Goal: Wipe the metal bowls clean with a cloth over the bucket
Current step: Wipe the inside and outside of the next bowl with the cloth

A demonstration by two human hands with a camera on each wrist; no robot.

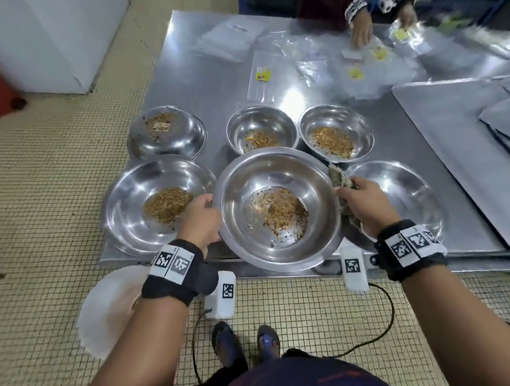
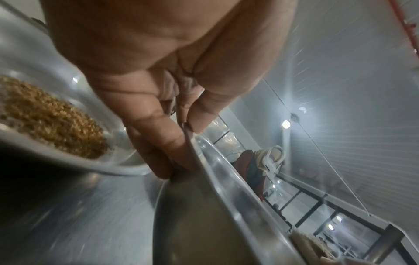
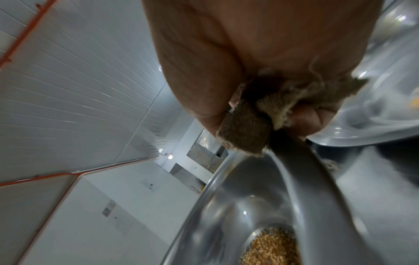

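Note:
A large metal bowl [image 1: 238, 179] with brown crumbs in its bottom sits in front of me, jutting past the steel table's [image 1: 199, 77] near edge. My left hand [image 1: 203, 215] pinches its left rim; the left wrist view shows thumb and fingers [image 2: 158, 136] clamped on the bowl [image 2: 204, 215]. My right hand [image 1: 357, 198] grips a brown cloth [image 1: 338, 175] at the right rim. In the right wrist view the cloth [image 3: 247, 129] is bunched between thumb and fingers above the bowl [image 3: 226, 206]. A white bucket [image 1: 105, 306] stands on the floor at lower left, partly behind my forearm.
Several other bowls ring the big one: a crumb-filled bowl [image 1: 134, 194] at left, an upturned one [image 1: 181, 137], two small dirty ones [image 1: 261, 118] [image 1: 335, 116], and a crumb-free one [image 1: 403, 195] at right. Another person's hands [image 1: 360, 31] sort plastic bags at the far side. Grey sheets [image 1: 453, 139] lie stacked at right.

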